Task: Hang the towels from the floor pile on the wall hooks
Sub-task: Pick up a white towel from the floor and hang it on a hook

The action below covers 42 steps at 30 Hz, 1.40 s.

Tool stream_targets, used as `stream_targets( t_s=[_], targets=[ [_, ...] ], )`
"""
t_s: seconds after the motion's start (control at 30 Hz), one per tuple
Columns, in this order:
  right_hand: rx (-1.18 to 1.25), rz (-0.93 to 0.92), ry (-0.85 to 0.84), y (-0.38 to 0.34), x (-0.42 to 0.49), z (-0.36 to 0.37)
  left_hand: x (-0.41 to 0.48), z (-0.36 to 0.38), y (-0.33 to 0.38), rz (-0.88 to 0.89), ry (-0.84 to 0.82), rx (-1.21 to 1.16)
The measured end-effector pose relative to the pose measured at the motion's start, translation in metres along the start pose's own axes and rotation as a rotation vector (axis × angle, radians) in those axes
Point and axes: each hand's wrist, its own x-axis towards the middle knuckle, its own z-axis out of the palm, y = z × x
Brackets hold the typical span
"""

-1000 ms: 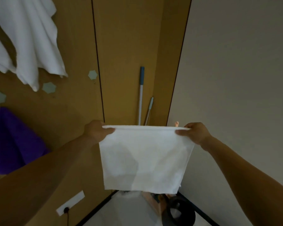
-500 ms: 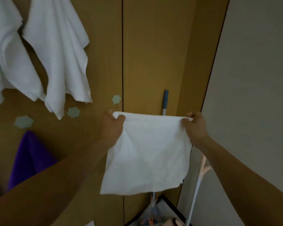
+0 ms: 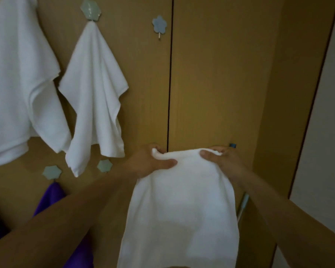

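Note:
A white towel [image 3: 182, 209] hangs in front of me, held by its top edge. My left hand [image 3: 149, 163] grips the top left corner, bunching the cloth. My right hand [image 3: 222, 159] pinches the top right corner. Above and between the hands' height, a blue flower-shaped hook [image 3: 159, 24] on the wooden wall carries nothing. Left of it a white towel [image 3: 93, 101] hangs from a green hook [image 3: 90, 9]. Another white towel [image 3: 17, 84] hangs at the far left. The floor pile is out of sight.
Two small green hooks [image 3: 52, 172] [image 3: 104, 165] sit low on the wall. A purple towel [image 3: 50, 198] hangs from the left one. A dark seam [image 3: 169, 74] divides the wooden panels. A pale wall [image 3: 321, 132] stands at the right, a blue-tipped pole [image 3: 232, 145] behind my right hand.
My view has tilted up and the upper hooks have come into sight. My hands have drawn closer together, so the towel's top edge now sags and bunches instead of being stretched flat.

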Motion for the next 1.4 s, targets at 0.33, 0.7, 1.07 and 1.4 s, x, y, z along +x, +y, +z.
stream_targets(
  t_s=[0.33,0.7,1.07,1.4],
  targets=[
    [0.017,-0.292,0.1,-0.054,0.11,0.014,0.068,-0.035,0.065,0.16,0.389,0.035],
    [-0.061,-0.571,0.467,-0.198,0.241,0.032,0.194,-0.118,0.18,0.47,0.821,0.406],
    [-0.439,-0.515,0.485,-0.231,0.294,0.05,0.237,-0.158,0.189,0.415,0.889,0.709],
    [-0.548,-0.453,0.648,-0.222,0.278,0.05,0.221,-0.138,0.196,0.353,0.714,0.908]
  ],
)
